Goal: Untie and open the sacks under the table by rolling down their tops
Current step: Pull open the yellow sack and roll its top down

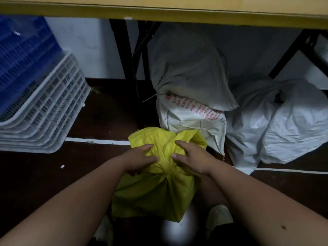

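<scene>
A yellow woven sack [156, 196] stands on the dark floor close in front of me, its neck bunched tight and its loose top [165, 141] fanned out above the tie. My left hand [140, 159] grips the gathered neck from the left. My right hand [191, 158] holds it from the right, thumb pressed at the knot. Behind it, under the yellow-edged table [159, 12], stands a tied white sack with red print [191, 114], its grey top flopped over. A crumpled white sack [287, 128] lies to its right.
A stack of white slatted crates [44, 110] with blue crates [23, 55] above it sits at the left. Black table legs [130, 68] rise behind the sacks, and another [291, 55] slants at the right. White lines cross the floor. My shoe [219, 216] shows below.
</scene>
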